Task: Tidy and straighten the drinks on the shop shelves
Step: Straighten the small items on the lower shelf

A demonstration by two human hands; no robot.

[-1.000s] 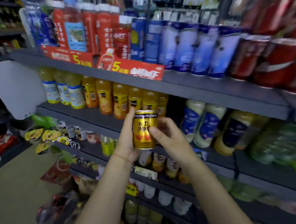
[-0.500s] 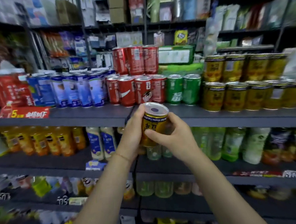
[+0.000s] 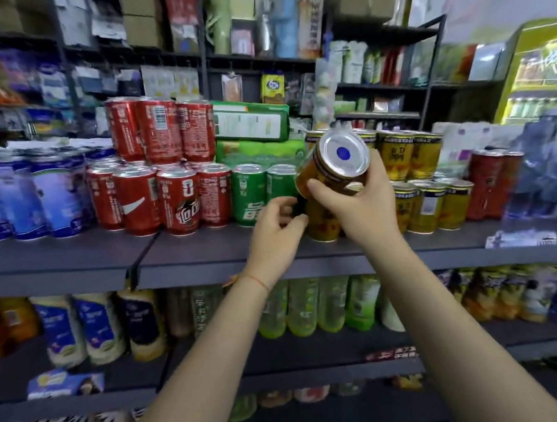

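Gripping fingers: the right hand [image 3: 357, 205] wraps a yellow can [image 3: 328, 164], thumb on its near side, the other digits behind it; the can is tilted, its silver base turned toward the camera.
Left fingers: the left hand [image 3: 274, 234] is loosely curled just below and beside the raised can, fingertips close to the foot of a standing yellow can [image 3: 321, 222]; whether they touch or pinch it cannot be told.
Held can, position: lifted clear of the grey shelf [image 3: 207, 252], above the standing can and in front of the stacked yellow cans [image 3: 411, 155].
Beyond the right fingers: a lower row of yellow cans [image 3: 435, 204] stands upright, labels roughly forward, with darker red cans [image 3: 491, 187] past them.
Beyond the left fingers: green cans [image 3: 249, 193] just beside, then red cola cans [image 3: 158, 202] in two tiers, then blue-and-white cans [image 3: 22, 199] well apart.
Below the hands: bottled drinks [image 3: 310, 307] fill the next shelf down.
Progress, done: the rows on this shelf look largely upright and grouped by kind.
Progress, left: by judgement, the held can is not yet placed; it needs righting and setting among its yellow fellows, label outward. Some red cans show side or back panels and may want turning.
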